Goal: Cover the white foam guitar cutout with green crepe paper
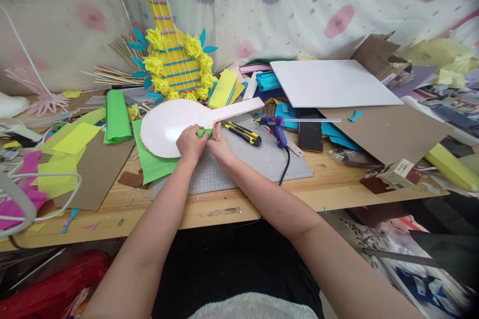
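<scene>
Both my left hand [189, 144] and my right hand [220, 144] are closed on a small strip of green paper [204, 132], with their fingertips nearly meeting. Just beyond them lies a white guitar-shaped board [168, 124], its round body to the left and its narrow neck pointing right. My left hand overlaps the lower edge of that board. Under the round body, a sheet of green crepe paper [152, 169] sticks out. A yellow and black utility knife [243, 133] rests right of my right hand, on the grey cutting mat [209, 179].
A purple glue gun [276, 129] with a glue stick stands right of the knife, near a dark phone [310, 135]. Behind, a yellow paper guitar [179, 70] leans on the curtain. A white foam board [333, 82] and brown cardboard [389, 132] lie right. A green roll [118, 116] lies left.
</scene>
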Motion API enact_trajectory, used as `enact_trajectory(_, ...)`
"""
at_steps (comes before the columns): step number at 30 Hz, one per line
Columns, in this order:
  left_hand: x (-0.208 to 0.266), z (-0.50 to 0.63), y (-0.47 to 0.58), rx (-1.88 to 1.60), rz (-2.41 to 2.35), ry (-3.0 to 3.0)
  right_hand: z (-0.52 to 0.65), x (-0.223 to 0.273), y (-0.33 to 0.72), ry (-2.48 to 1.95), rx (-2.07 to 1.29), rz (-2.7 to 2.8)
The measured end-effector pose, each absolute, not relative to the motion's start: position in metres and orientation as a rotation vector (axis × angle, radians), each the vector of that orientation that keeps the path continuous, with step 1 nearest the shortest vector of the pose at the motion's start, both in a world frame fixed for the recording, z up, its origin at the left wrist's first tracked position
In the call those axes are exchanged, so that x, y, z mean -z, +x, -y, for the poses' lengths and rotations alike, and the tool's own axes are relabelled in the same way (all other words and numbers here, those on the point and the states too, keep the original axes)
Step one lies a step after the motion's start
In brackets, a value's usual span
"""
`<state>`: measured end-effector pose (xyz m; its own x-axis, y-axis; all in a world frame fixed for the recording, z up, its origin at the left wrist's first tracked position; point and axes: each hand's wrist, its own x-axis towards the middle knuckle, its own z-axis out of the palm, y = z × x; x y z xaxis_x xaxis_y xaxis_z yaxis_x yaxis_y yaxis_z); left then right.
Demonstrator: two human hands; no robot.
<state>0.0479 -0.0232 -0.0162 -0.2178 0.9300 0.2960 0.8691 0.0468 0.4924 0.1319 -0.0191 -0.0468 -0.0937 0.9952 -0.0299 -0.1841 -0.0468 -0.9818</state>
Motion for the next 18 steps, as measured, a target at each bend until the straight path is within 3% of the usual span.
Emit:
enact_trajectory(8,0.017,0.022,0.049,-0.945,-2.205,1.902,0.021,0.026,0.152,-1.087,-1.187,0.945)
enact_trajectory(18,0.018,0.023,0.048,-1.035,-2.178,1.866,0.001,0.024,0.172,-1.170,-1.414,0.930)
